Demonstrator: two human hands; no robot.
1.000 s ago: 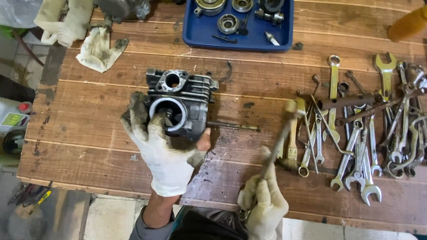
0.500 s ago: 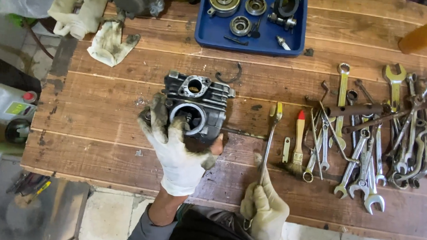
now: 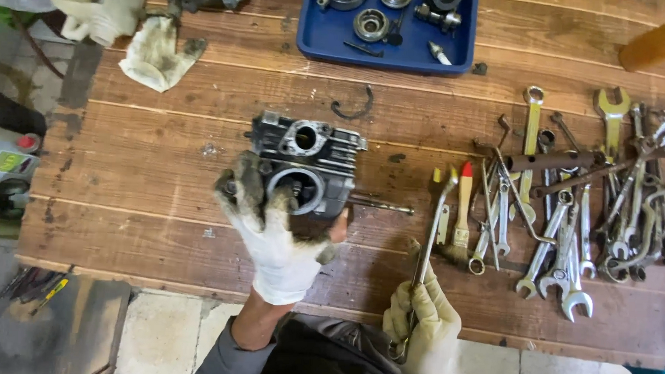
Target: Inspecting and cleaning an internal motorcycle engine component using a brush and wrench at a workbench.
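The gloved left hand (image 3: 275, 233) clamps the cylinder head (image 3: 307, 164) from below, bore up near the middle of the bench (image 3: 164, 166), steadying it, while the right hand (image 3: 427, 327) is fisted around a spanner (image 3: 430, 227) angled toward its stud side.

Single head view, aimed steeply down at the wooden counter (image 3: 162, 203) from close above; floor strip seen along the frame's lower edge.
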